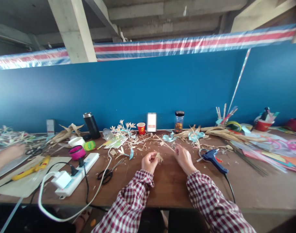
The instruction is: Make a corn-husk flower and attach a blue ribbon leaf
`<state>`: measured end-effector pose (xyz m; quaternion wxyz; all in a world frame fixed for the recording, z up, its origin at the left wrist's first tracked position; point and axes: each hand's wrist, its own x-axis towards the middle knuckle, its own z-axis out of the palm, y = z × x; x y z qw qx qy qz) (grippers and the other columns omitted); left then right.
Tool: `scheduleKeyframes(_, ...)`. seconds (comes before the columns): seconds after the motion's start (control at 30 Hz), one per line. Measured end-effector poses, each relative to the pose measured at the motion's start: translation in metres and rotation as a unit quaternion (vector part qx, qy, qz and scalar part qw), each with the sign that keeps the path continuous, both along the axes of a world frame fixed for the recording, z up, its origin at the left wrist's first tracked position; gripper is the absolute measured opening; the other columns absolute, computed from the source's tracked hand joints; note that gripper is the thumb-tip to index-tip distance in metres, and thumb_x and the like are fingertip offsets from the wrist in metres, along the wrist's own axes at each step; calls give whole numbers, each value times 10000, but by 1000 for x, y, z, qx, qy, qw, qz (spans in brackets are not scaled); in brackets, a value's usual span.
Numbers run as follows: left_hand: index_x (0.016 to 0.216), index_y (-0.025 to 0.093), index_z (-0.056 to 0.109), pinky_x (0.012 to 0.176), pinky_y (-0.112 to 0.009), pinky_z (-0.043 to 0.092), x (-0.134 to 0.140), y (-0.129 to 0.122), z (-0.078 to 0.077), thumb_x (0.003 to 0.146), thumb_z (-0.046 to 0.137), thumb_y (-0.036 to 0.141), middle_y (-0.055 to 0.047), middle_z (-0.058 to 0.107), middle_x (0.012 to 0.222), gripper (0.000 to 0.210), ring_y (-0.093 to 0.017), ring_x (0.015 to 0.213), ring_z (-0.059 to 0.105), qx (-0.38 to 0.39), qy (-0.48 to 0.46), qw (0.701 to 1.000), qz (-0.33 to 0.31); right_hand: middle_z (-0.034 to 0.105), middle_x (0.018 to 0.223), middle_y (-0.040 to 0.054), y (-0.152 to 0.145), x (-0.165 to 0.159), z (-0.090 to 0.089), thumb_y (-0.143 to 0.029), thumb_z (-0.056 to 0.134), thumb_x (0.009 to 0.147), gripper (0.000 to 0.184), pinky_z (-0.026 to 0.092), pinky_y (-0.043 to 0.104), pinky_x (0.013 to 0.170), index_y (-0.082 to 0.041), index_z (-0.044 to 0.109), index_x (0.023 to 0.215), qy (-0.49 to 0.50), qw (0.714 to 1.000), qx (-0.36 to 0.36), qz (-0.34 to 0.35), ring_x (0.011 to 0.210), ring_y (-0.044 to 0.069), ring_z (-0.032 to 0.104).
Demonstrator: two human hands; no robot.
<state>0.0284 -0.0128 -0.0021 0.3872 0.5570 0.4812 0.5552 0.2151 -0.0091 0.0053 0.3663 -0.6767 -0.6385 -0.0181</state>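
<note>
My left hand (149, 162) is closed, with a small tan, ragged-edged piece of dried husk (159, 157) pinched at its fingertips. To its right, my right hand (184, 159) is also closed. Its fingertips meet the near end of a thin pale strip (166, 145) that slants away to the back left; the grip itself is partly hidden. Husk scraps (144, 142) lie scattered beyond both hands. A blue glue gun (214, 160) rests right of my right hand. Black-handled scissors (107, 176) lie left of my left hand, near a white petal flower (122, 152).
A power strip (83, 173) with a white cable, a yellow glue gun (32, 168) and another person's arm (8, 157) are at left. Along the blue partition stand a black flask (91, 125), red paper cup (141, 128) and jar (179, 122). Dried husks (218, 132) lie at right.
</note>
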Motion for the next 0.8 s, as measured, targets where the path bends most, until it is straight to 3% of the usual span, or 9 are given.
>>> scheduleKeyframes(0.07, 917, 128, 669, 609, -235, 512, 0, -1, 0, 653, 650, 145, -63, 696, 750, 265, -154, 657, 637, 10, 11, 1000, -4, 605, 836, 74, -3, -5, 3, -154, 462, 759, 135, 367, 248, 608, -163, 580, 823, 7, 999, 25, 20, 702, 167, 547)
scheduleKeyframes(0.13, 933, 140, 667, 646, -243, 515, 0, -2, 0, 664, 640, 144, -72, 698, 816, 270, -162, 718, 639, 23, 16, 1000, -14, 609, 903, 85, -6, -14, 7, -223, 446, 806, 181, 394, 250, 628, -162, 586, 903, 59, 994, 39, 86, 740, 171, 558)
scheduleKeyframes(0.27, 965, 150, 658, 706, -257, 512, -1, -1, -4, 688, 611, 135, -88, 687, 914, 282, -172, 806, 634, 57, 19, 998, -30, 636, 801, 50, -10, -33, 12, -346, 492, 807, 250, 415, 236, 572, -169, 594, 950, 154, 944, -37, 290, 645, 159, 561)
scheduleKeyframes(0.33, 977, 152, 655, 697, -246, 508, -1, 0, -8, 698, 603, 148, -88, 683, 913, 284, -166, 800, 631, 67, 25, 997, -30, 631, 736, 40, -12, -38, 13, -355, 525, 789, 217, 402, 232, 556, -166, 616, 844, 143, 931, -50, 332, 620, 157, 550)
scheduleKeyframes(0.43, 1045, 149, 628, 578, -214, 490, -1, 2, -13, 706, 597, 180, -66, 671, 814, 342, -131, 642, 609, 62, 43, 997, -21, 596, 632, 24, -14, -36, 15, -331, 490, 818, 252, 368, 229, 556, -168, 598, 659, 89, 943, -20, 321, 594, 146, 519)
scheduleKeyframes(0.57, 1098, 133, 589, 507, -197, 452, 0, 2, -14, 712, 573, 190, -12, 607, 690, 391, -93, 522, 539, 62, 51, 997, -17, 554, 588, 4, -13, -29, 20, -308, 459, 828, 273, 337, 219, 543, -162, 558, 620, 87, 959, 10, 269, 558, 119, 470)
scheduleKeyframes(0.67, 1091, 117, 585, 531, -206, 457, 0, 1, -14, 715, 565, 200, 2, 583, 658, 386, -94, 530, 533, 63, 56, 996, -18, 523, 559, -10, -9, -25, 21, -350, 488, 792, 269, 339, 210, 524, -159, 544, 611, 197, 955, 21, 221, 542, 111, 455)
scheduleKeyframes(0.8, 1078, 114, 596, 549, -214, 464, -1, 2, -16, 716, 556, 203, -5, 589, 663, 376, -100, 546, 545, 56, 63, 996, -12, 447, 497, -38, 7, -14, 22, -476, 506, 734, 325, 321, 202, 436, -161, 550, 668, 379, 919, 63, 92, 446, 92, 398)
